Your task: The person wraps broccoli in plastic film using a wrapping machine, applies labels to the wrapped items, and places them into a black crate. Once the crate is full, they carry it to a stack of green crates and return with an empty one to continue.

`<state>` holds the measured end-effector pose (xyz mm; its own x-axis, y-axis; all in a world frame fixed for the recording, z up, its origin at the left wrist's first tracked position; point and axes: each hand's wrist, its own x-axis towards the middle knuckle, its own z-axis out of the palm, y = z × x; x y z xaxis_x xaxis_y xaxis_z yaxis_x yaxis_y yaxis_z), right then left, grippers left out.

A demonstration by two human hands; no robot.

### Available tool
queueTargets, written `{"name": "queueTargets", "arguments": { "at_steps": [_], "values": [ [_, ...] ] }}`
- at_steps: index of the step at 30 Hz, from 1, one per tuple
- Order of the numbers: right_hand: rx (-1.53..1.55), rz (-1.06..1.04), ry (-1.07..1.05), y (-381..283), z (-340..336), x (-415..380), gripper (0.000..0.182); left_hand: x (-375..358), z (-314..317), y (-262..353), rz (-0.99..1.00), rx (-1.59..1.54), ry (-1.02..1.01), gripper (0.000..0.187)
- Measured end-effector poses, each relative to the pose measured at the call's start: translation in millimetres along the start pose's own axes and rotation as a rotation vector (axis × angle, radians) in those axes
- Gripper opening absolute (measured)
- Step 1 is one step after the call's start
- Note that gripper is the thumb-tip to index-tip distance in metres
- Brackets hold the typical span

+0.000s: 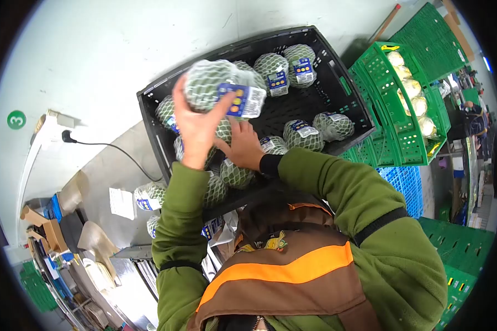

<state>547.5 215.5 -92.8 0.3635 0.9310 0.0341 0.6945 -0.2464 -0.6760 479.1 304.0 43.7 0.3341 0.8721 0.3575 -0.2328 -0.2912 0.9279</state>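
Note:
My left hand (196, 129) is raised over the black crate (345, 69), closed around a netted pack of green produce (210, 85) with a blue and white label. My right hand (244, 148) is lower, inside the crate. Its fingers point up and its thumb is stretched away, close to another netted pack (223, 131); whether they touch I cannot make out. More such packs lie along the crate's far side, such as this labelled pack (301, 66), and along the near side, where another netted pack (303, 136) rests. The left arm and raised pack hide part of the crate's left end.
Green crates (389, 105) with pale, wrapped produce stand to the right, above a blue crate (403, 187). Left of the black crate, another netted pack (149, 197) and a white paper (122, 203) lie on the metal surface. A black cable (107, 145) runs behind them.

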Motion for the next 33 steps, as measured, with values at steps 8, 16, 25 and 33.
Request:
{"name": "queueTargets", "arguments": {
  "at_steps": [8,16,25,33],
  "values": [
    [-0.037,-0.302,0.079,4.8,16.9,-15.6,0.073,-19.9,47.1,-79.2,-0.184,0.461,-0.124,0.092],
    [0.036,-0.21,0.17,17.1,-125.4,-23.8,0.049,-18.9,42.2,-95.7,-0.155,0.852,-0.27,0.088],
    [0.164,-0.236,-0.144,100.4,-106.0,50.6,0.105,-23.7,3.9,-79.6,0.094,1.204,-0.619,0.092],
    [0.016,-0.45,-0.324,98.3,-93.6,48.3,0.092,-39.8,-21.7,-89.0,0.029,1.321,-0.619,0.066]
  ]
}}
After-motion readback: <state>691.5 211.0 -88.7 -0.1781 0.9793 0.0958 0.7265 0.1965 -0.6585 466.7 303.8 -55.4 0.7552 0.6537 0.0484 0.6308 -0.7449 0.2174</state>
